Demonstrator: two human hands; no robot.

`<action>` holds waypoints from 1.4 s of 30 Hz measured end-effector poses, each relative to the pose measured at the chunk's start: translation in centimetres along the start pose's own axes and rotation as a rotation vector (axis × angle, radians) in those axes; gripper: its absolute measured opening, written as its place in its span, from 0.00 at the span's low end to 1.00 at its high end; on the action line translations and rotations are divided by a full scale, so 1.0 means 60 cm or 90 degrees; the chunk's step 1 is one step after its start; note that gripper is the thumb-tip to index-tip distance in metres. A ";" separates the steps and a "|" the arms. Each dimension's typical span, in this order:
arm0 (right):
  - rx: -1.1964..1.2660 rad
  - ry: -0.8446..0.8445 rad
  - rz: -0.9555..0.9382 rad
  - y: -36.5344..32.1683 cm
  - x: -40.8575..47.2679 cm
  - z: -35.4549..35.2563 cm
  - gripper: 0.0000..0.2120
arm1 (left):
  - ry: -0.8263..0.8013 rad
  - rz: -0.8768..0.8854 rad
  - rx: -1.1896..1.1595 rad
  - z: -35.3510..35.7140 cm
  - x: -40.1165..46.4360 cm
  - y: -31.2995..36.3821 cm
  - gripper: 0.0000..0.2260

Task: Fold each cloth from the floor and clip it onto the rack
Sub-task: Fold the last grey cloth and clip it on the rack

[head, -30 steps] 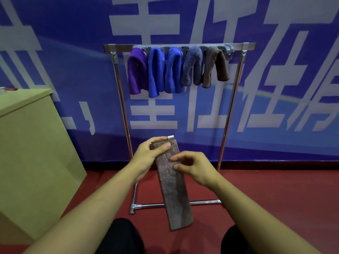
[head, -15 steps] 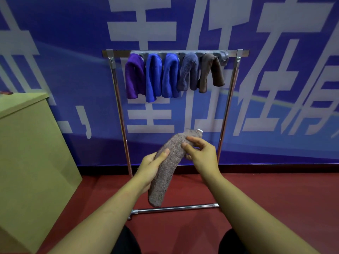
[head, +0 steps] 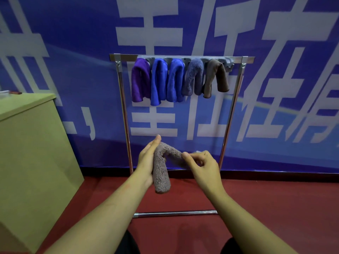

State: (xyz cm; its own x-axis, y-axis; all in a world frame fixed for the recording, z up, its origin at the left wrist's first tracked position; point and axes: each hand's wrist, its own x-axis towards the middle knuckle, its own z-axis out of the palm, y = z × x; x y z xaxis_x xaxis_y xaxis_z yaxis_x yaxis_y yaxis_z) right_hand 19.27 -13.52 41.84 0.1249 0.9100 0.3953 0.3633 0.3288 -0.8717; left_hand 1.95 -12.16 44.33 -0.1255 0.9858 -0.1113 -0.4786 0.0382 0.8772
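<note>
- My left hand (head: 149, 160) is flat, fingers straight and pointing up, pressed against the side of the fuzzy grey-brown cloth strip (head: 161, 169), which drapes over in a bend with one end hanging down past my palm.
- My right hand (head: 200, 163) pinches the cloth's other end between thumb and curled fingers, drawing it out to the right.
- The cloth is in the air in front of the chrome metal rack (head: 183, 58), well below its top bar and above the red floor (head: 275, 208).
- Five folded cloths hang side by side from the bar: purple (head: 140, 80), two blue (head: 158, 81), grey (head: 193, 77), brown (head: 218, 77).
- An olive-green cabinet (head: 33, 143) stands to my left, against the blue banner with white characters (head: 73, 43).
</note>
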 end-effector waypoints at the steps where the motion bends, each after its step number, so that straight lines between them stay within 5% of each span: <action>1: -0.009 -0.004 -0.028 -0.002 -0.002 0.000 0.08 | -0.003 -0.014 -0.013 0.004 -0.002 0.003 0.13; 5: 0.019 -0.091 -0.135 -0.006 -0.007 0.008 0.13 | -0.043 -0.095 -0.072 0.015 -0.004 0.006 0.12; 10: 0.023 -0.125 -0.092 -0.016 -0.012 0.019 0.10 | -0.072 -0.116 -0.012 0.007 0.005 -0.001 0.14; 14: 0.005 -0.056 -0.083 -0.013 -0.008 0.024 0.02 | -0.075 -0.076 0.037 0.000 0.006 -0.002 0.24; 17: 0.066 0.001 -0.022 -0.018 -0.002 0.017 0.02 | -0.063 -0.032 0.097 0.001 -0.003 -0.005 0.18; 21: 0.105 0.001 -0.007 -0.030 -0.006 0.030 0.06 | 0.017 0.031 0.193 0.008 0.005 -0.028 0.23; 26: 0.140 -0.087 -0.020 -0.033 -0.007 0.039 0.09 | 0.235 0.196 0.383 0.024 0.005 -0.031 0.22; 30: 0.100 -0.104 -0.032 -0.027 0.002 0.031 0.12 | 0.094 0.213 0.415 0.023 0.005 -0.030 0.20; 34: 0.241 -0.052 0.086 -0.029 0.026 0.019 0.12 | -0.137 0.204 0.438 0.022 0.009 -0.047 0.13; 37: 0.359 -0.099 0.148 -0.028 0.035 0.011 0.13 | -0.179 0.192 0.498 0.026 0.006 -0.056 0.20; 42: 0.339 -0.168 0.104 -0.017 0.035 0.018 0.20 | -0.224 0.173 0.417 0.070 -0.007 -0.056 0.24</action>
State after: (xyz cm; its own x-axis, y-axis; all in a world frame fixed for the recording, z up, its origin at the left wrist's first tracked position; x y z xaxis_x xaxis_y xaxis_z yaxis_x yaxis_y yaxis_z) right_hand 18.18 -11.66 43.27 -0.1174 0.9686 0.2193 -0.1612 0.1994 -0.9666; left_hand 7.28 -12.02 43.38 0.1696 0.9639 0.2052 0.1526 -0.2313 0.9608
